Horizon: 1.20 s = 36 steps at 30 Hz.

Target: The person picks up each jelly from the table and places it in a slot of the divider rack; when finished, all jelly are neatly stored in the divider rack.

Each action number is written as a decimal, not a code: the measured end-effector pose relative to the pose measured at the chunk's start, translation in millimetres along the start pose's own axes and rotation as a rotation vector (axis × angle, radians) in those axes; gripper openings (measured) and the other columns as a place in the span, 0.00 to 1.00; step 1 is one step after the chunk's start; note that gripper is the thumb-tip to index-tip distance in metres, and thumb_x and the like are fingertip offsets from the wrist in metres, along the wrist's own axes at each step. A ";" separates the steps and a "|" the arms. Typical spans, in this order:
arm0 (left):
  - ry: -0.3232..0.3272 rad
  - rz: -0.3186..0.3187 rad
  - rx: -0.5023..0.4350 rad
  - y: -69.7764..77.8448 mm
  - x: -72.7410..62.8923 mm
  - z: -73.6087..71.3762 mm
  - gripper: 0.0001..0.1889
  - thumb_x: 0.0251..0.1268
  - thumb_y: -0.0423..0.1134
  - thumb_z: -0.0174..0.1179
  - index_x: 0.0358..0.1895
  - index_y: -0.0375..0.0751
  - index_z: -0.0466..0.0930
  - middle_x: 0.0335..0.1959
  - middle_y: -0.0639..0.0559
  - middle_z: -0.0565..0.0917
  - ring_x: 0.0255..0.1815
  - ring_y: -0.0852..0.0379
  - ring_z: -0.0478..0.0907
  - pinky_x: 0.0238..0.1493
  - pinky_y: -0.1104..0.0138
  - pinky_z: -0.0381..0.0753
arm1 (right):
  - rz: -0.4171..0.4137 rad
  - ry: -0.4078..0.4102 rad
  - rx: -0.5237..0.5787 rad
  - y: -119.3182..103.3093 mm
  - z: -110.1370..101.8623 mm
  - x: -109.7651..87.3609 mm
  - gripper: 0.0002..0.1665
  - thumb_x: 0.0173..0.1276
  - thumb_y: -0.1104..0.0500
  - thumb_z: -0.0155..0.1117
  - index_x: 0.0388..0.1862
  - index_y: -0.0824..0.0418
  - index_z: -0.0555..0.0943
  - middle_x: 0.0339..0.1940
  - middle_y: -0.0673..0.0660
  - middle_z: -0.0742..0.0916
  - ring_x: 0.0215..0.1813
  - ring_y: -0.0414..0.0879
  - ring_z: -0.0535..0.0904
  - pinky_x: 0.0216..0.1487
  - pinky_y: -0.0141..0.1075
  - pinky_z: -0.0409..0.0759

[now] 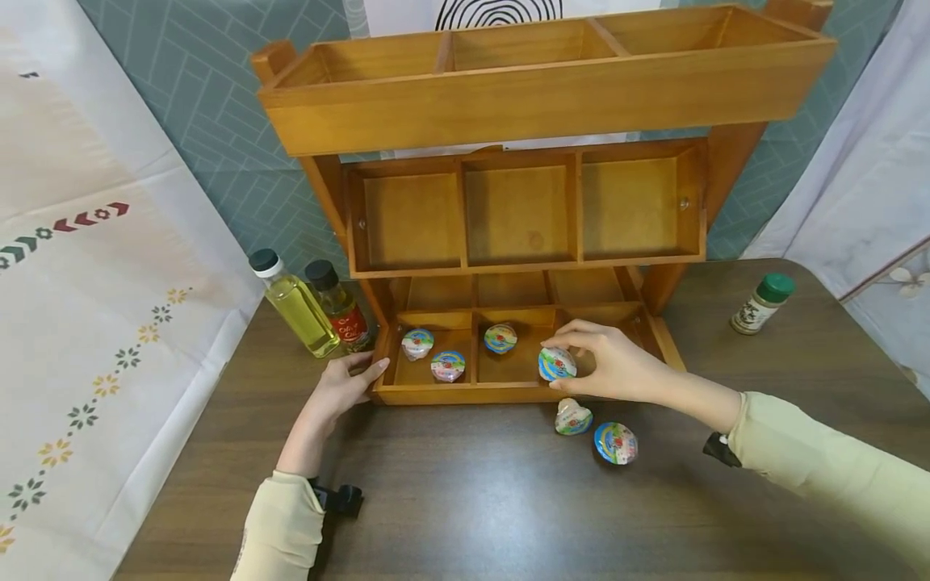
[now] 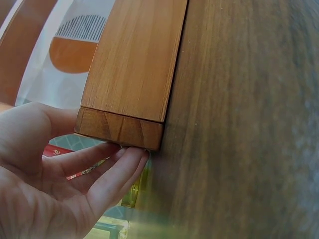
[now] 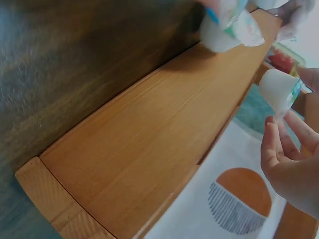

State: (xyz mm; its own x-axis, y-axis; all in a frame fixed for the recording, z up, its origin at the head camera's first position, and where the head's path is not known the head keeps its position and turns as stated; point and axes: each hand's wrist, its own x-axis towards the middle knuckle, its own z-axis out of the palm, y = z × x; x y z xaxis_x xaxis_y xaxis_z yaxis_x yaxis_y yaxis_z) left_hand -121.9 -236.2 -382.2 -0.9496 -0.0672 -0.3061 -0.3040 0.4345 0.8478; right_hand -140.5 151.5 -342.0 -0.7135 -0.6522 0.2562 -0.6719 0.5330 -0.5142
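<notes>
My right hand (image 1: 606,363) pinches a small jelly cup (image 1: 557,364) with a printed foil lid by its rim, over the front of the bottom tray near the middle-right divider. The right wrist view shows the cup's white tapered body (image 3: 275,91) between thumb and fingers. At the tray's front left corner, my left hand (image 1: 341,389) grips the wooden rack (image 1: 465,394), thumb and fingers on either side of the corner (image 2: 119,127). Two jelly cups (image 1: 447,366) lie in the left compartment, one cup (image 1: 500,339) in the middle one. Two more cups (image 1: 615,443) lie on the table before the tray.
Above the bottom tray, the rack has a tilted middle shelf (image 1: 521,265) and a top shelf (image 1: 545,105), each with three compartments. Left of it stand an oil bottle (image 1: 301,311) and a darker red-labelled bottle (image 1: 341,311). A green-capped shaker (image 1: 761,304) is at the right.
</notes>
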 end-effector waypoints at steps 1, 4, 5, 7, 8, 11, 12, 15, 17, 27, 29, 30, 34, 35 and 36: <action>-0.002 0.000 0.000 0.1 0.3 -0.1 0.32 0.67 0.49 0.55 0.66 0.30 0.62 0.58 0.32 0.73 0.47 0.52 0.78 0.46 0.61 0.81 | 0.000 0.006 -0.002 2.8 1.0 2.2 0.29 0.51 0.51 0.75 0.52 0.59 0.81 0.48 0.48 0.81 0.39 0.37 0.75 0.35 0.32 0.78; -0.006 -0.003 -0.006 0.0 1.5 -0.2 0.32 0.67 0.49 0.55 0.66 0.30 0.62 0.59 0.31 0.72 0.48 0.51 0.78 0.46 0.61 0.81 | 0.002 0.019 0.003 10.7 4.4 7.6 0.29 0.52 0.51 0.75 0.52 0.60 0.80 0.48 0.50 0.81 0.38 0.38 0.76 0.35 0.31 0.78; -0.008 -0.003 -0.009 0.0 2.0 -0.2 0.32 0.68 0.49 0.54 0.66 0.30 0.62 0.59 0.31 0.72 0.48 0.51 0.78 0.46 0.61 0.81 | 0.006 0.021 0.012 12.8 5.7 9.1 0.29 0.52 0.52 0.74 0.52 0.61 0.80 0.48 0.51 0.81 0.38 0.39 0.76 0.35 0.30 0.79; -0.010 0.000 -0.008 0.1 2.5 -0.1 0.32 0.68 0.49 0.54 0.66 0.29 0.62 0.59 0.31 0.72 0.48 0.50 0.77 0.46 0.61 0.81 | 0.016 0.022 0.021 16.7 8.5 11.6 0.29 0.53 0.52 0.74 0.53 0.62 0.80 0.47 0.51 0.81 0.38 0.39 0.77 0.36 0.30 0.79; -0.009 -0.002 -0.010 0.2 2.7 0.0 0.32 0.68 0.49 0.55 0.66 0.30 0.62 0.59 0.32 0.72 0.48 0.50 0.78 0.46 0.61 0.81 | 0.021 0.023 0.020 18.0 9.8 12.6 0.29 0.53 0.52 0.74 0.53 0.62 0.80 0.47 0.52 0.81 0.38 0.40 0.77 0.36 0.30 0.79; -0.012 0.001 -0.004 0.2 2.5 0.2 0.32 0.67 0.49 0.55 0.66 0.30 0.63 0.60 0.32 0.71 0.48 0.50 0.77 0.45 0.61 0.82 | 0.046 0.011 0.016 21.3 14.1 15.8 0.29 0.53 0.51 0.74 0.53 0.62 0.80 0.47 0.52 0.81 0.36 0.41 0.75 0.33 0.30 0.77; -0.012 0.000 -0.003 0.1 2.3 0.2 0.32 0.67 0.49 0.55 0.66 0.30 0.63 0.60 0.32 0.71 0.48 0.50 0.77 0.45 0.61 0.82 | 0.054 0.004 0.007 22.0 15.6 16.9 0.29 0.53 0.51 0.74 0.53 0.61 0.80 0.47 0.52 0.82 0.36 0.41 0.75 0.32 0.30 0.76; -0.010 -0.004 -0.006 0.2 1.5 0.1 0.31 0.68 0.48 0.55 0.66 0.30 0.63 0.60 0.32 0.72 0.48 0.50 0.77 0.45 0.62 0.82 | 0.066 -0.026 -0.016 23.4 20.0 19.9 0.29 0.53 0.49 0.73 0.53 0.60 0.80 0.48 0.52 0.82 0.35 0.42 0.74 0.32 0.31 0.75; -0.011 0.002 -0.007 0.1 0.9 -0.1 0.31 0.68 0.48 0.54 0.66 0.29 0.63 0.59 0.32 0.72 0.48 0.50 0.77 0.45 0.61 0.82 | 0.051 -0.041 -0.036 23.3 22.3 21.9 0.29 0.53 0.49 0.74 0.53 0.61 0.80 0.48 0.52 0.82 0.37 0.40 0.75 0.36 0.32 0.77; -0.006 -0.003 -0.002 -0.8 0.6 -0.3 0.30 0.68 0.48 0.54 0.66 0.31 0.63 0.59 0.34 0.72 0.49 0.51 0.77 0.45 0.62 0.81 | -0.003 -0.112 -0.107 26.5 30.9 32.1 0.27 0.51 0.56 0.75 0.51 0.63 0.81 0.49 0.55 0.81 0.46 0.46 0.79 0.46 0.37 0.80; -0.005 -0.005 -0.002 -0.8 0.5 0.2 0.30 0.68 0.48 0.54 0.66 0.31 0.63 0.60 0.34 0.72 0.49 0.50 0.77 0.45 0.62 0.81 | 0.011 -0.134 -0.132 26.4 31.9 33.1 0.27 0.52 0.56 0.75 0.51 0.63 0.80 0.50 0.56 0.81 0.47 0.48 0.79 0.48 0.38 0.80; -0.005 -0.007 -0.003 -0.9 0.5 0.3 0.31 0.68 0.48 0.54 0.66 0.31 0.63 0.60 0.34 0.72 0.49 0.50 0.76 0.46 0.61 0.81 | 0.021 -0.142 -0.142 26.0 32.1 33.5 0.27 0.53 0.56 0.74 0.52 0.63 0.80 0.50 0.56 0.81 0.48 0.48 0.79 0.48 0.39 0.80; -0.012 -0.003 -0.013 -1.2 1.1 0.1 0.31 0.68 0.48 0.54 0.67 0.31 0.62 0.61 0.33 0.71 0.50 0.49 0.76 0.47 0.60 0.81 | 0.049 -0.172 -0.168 22.7 31.8 34.8 0.27 0.55 0.55 0.73 0.53 0.63 0.79 0.50 0.56 0.81 0.46 0.47 0.79 0.48 0.39 0.80; -0.011 -0.006 -0.017 -1.4 1.1 0.1 0.31 0.68 0.48 0.54 0.67 0.31 0.63 0.61 0.33 0.71 0.50 0.49 0.76 0.47 0.60 0.81 | 0.055 -0.180 -0.174 22.1 31.8 35.2 0.27 0.55 0.54 0.72 0.53 0.63 0.79 0.50 0.55 0.80 0.46 0.46 0.79 0.47 0.38 0.80; -0.012 -0.005 -0.020 -1.2 1.2 -0.2 0.31 0.68 0.48 0.54 0.67 0.31 0.62 0.61 0.33 0.71 0.50 0.49 0.76 0.47 0.59 0.81 | 0.056 -0.188 -0.177 21.8 31.8 35.5 0.27 0.56 0.54 0.72 0.54 0.63 0.79 0.50 0.55 0.80 0.45 0.45 0.78 0.47 0.37 0.80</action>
State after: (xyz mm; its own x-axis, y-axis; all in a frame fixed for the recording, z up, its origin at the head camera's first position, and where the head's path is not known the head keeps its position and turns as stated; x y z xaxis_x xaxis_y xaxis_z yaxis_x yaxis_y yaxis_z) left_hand -122.7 -236.9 -383.5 -0.9470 -0.0585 -0.3159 -0.3107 0.4163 0.8545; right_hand -174.1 122.8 -370.1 -0.7123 -0.6987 0.0660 -0.6682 0.6464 -0.3684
